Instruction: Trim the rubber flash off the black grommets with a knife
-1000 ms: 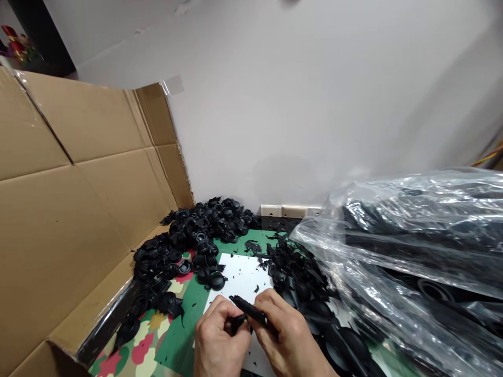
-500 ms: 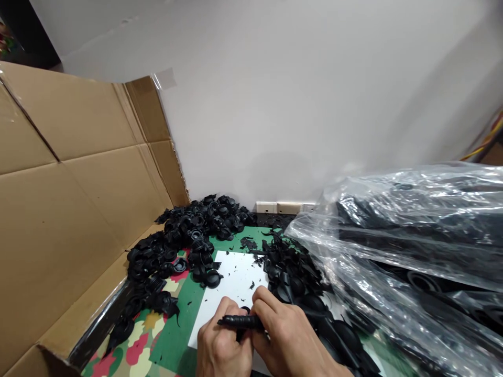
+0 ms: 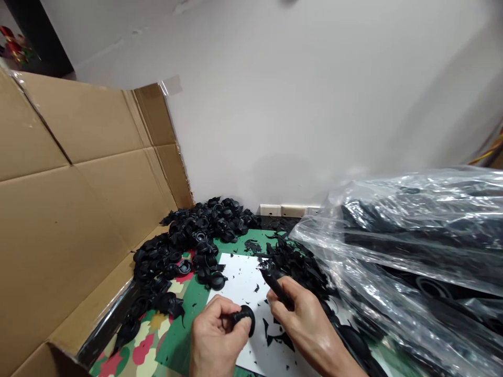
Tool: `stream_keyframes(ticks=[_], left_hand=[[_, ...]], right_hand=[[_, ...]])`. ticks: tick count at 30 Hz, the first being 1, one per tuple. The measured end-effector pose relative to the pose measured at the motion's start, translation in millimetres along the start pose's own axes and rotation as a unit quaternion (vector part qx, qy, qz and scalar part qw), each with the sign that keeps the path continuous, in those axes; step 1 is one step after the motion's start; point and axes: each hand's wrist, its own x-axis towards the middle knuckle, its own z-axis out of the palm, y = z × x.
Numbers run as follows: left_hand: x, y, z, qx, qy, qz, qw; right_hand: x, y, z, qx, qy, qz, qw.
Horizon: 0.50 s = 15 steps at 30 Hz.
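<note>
My left hand (image 3: 216, 337) is closed on a small round black rubber part (image 3: 244, 318), held just above a white sheet (image 3: 243, 280). My right hand (image 3: 306, 324) grips a black knife-like tool (image 3: 275, 283), its tip pointing up and to the left, away from the part. A curled black trimming (image 3: 281, 339) lies on the sheet between my hands. A heap of black ribbed rubber parts (image 3: 188, 235) lies to the left and behind the sheet. A pile of black scraps (image 3: 298, 267) sits to the right of it.
A flattened cardboard box (image 3: 78, 178) stands along the left side. A clear plastic bag (image 3: 412, 246) full of black parts fills the right. A green and camouflage-patterned mat (image 3: 157, 335) covers the table. A white wall with a socket strip (image 3: 286, 210) closes the back.
My hands have come apart. The right hand swung the tool up and to the right, off the part. A black trimming now lies on the sheet.
</note>
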Motion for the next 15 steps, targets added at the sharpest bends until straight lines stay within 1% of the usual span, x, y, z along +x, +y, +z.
stream_keyframes(ticks=[4,7,9,11,13,14,15], left_hand=[[-1,13,1.1,-0.034,0.014,-0.064,0.997],[1,22,0.8,-0.06,0.008,-0.129,0.99],[4,23,0.8,-0.082,-0.004,-0.164,0.983],[7,19,1.5,-0.097,-0.04,-0.188,0.977],[8,10,2.4,-0.089,-0.096,-0.205,0.97],[9,6,2.6,-0.082,-0.118,-0.201,0.969],[9,2,2.6,-0.074,-0.131,-0.183,0.972]], right_hand=[[-4,0,3,0.049,-0.041,0.015,0.998],[-8,-2,6,0.101,-0.104,0.021,0.989],[-11,-5,9,0.128,-0.143,0.005,0.981],[-13,-7,11,0.134,-0.153,-0.01,0.979],[-13,-8,12,0.125,-0.134,-0.002,0.983],[-12,-8,12,0.121,-0.125,0.01,0.985],[-11,-8,11,0.123,-0.12,0.026,0.985]])
